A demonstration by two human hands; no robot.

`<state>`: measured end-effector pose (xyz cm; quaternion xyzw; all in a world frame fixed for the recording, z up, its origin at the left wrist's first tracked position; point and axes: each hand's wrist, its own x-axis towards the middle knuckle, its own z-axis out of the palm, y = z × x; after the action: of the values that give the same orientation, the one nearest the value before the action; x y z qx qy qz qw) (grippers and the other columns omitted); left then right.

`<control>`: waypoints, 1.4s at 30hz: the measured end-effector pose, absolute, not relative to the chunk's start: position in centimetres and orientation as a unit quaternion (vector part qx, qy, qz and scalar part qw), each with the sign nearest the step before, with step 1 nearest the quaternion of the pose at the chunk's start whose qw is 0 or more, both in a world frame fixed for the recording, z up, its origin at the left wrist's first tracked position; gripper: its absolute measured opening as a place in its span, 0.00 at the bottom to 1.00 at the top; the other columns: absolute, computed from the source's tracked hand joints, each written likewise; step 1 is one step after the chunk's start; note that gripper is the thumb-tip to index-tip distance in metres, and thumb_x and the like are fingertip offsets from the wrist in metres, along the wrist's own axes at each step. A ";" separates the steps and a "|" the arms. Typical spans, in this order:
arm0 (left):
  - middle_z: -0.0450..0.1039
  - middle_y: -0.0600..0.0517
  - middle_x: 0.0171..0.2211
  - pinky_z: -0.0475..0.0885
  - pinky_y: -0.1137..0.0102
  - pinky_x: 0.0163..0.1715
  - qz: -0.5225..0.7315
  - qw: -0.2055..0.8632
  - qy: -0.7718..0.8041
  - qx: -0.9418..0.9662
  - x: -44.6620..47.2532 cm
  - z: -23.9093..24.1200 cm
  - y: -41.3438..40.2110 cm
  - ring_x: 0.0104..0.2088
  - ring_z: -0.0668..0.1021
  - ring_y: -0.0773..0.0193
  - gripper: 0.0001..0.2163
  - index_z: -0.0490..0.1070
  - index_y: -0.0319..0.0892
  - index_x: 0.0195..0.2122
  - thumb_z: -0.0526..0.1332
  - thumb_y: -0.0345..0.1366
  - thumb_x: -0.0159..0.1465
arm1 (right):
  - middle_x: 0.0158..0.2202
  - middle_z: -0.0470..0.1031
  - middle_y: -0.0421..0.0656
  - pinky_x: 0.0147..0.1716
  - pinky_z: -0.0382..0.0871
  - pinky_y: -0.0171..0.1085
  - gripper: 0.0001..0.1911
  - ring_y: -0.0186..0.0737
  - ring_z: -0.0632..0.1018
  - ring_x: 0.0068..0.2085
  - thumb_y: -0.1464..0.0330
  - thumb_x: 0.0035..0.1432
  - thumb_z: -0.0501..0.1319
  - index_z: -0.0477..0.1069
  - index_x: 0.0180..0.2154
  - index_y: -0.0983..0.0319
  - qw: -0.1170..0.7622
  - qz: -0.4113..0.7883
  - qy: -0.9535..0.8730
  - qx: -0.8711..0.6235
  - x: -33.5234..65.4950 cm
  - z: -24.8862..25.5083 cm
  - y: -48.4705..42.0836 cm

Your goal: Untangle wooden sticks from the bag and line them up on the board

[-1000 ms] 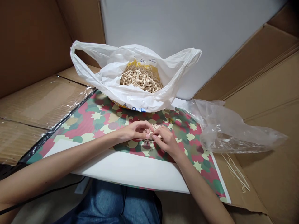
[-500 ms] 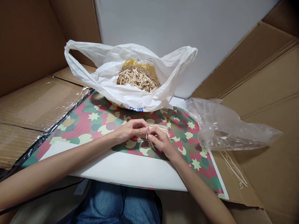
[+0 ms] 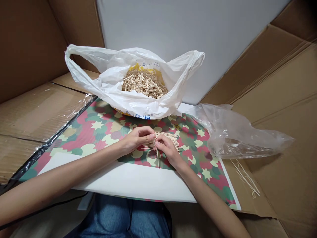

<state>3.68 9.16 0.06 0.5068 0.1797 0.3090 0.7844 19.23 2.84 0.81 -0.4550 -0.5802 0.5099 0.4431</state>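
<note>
My left hand (image 3: 137, 139) grips a flat bundle of thin pale wooden sticks (image 3: 167, 138) at its near end, above a patterned mat (image 3: 99, 138). My right hand (image 3: 168, 150) is close against the left, its fingertips pinching a single thin stick (image 3: 157, 155) that hangs almost straight down from between my hands. Part of the bundle is hidden behind my fingers. Beyond my hands, a white plastic bag (image 3: 109, 79) holds a heap of tangled pale dried sticks (image 3: 144, 84).
A white board (image 3: 119, 180) lies under my forearms. A see-through plastic bag (image 3: 237, 132) lies to the right, with a few loose sticks (image 3: 246, 178) on cardboard (image 3: 279, 185) beyond it. My jeans (image 3: 128, 218) and a black cable (image 3: 47, 208) lie below.
The single stick has swung from slanting down-right to nearly vertical, and it stands out further from my fingers. My view has drifted slightly, shifting the scene left.
</note>
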 end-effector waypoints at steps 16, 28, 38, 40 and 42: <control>0.70 0.53 0.28 0.68 0.72 0.30 0.290 0.818 0.134 0.478 4.1 0.0 8.7 0.28 0.75 0.67 0.06 0.67 0.38 0.32 0.62 0.33 0.56 | 0.21 0.67 0.36 0.24 0.62 0.32 0.05 0.31 0.68 0.23 0.66 0.51 0.57 0.64 0.28 0.62 0.507 0.562 -0.513 -0.405 18.9 -0.4 3.2; 0.64 0.56 0.23 0.62 0.78 0.24 0.373 0.807 0.187 0.418 2.9 1.7 10.3 0.23 0.67 0.75 0.06 0.68 0.36 0.28 0.65 0.31 0.53 | 0.25 0.66 0.38 0.26 0.60 0.31 0.07 0.32 0.68 0.27 0.66 0.55 0.56 0.65 0.27 0.62 0.389 0.558 -0.595 -0.429 20.5 0.7 3.4; 0.64 0.55 0.22 0.62 0.78 0.23 0.404 0.791 0.177 0.424 2.6 2.1 10.8 0.23 0.66 0.74 0.05 0.69 0.37 0.28 0.65 0.31 0.53 | 0.25 0.67 0.38 0.26 0.62 0.31 0.06 0.32 0.70 0.26 0.66 0.53 0.57 0.64 0.28 0.62 0.359 0.606 -0.573 -0.419 20.1 0.9 3.3; 0.64 0.55 0.22 0.62 0.78 0.24 0.401 0.789 0.181 0.429 2.7 2.0 10.7 0.23 0.66 0.74 0.05 0.69 0.37 0.28 0.65 0.31 0.52 | 0.24 0.66 0.38 0.25 0.61 0.31 0.06 0.32 0.69 0.25 0.66 0.52 0.57 0.64 0.27 0.62 0.361 0.611 -0.565 -0.420 20.0 1.1 3.3; 0.64 0.55 0.23 0.62 0.79 0.24 0.399 0.789 0.185 0.430 2.7 2.0 10.7 0.24 0.67 0.75 0.06 0.69 0.37 0.28 0.65 0.31 0.52 | 0.24 0.66 0.38 0.23 0.60 0.31 0.07 0.31 0.68 0.24 0.66 0.51 0.57 0.64 0.27 0.62 0.367 0.614 -0.555 -0.424 20.0 1.1 3.3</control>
<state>2.72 10.69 1.97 0.4298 0.1850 0.3986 0.7888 19.97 3.31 1.11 -0.4238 -0.5551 0.6143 0.3672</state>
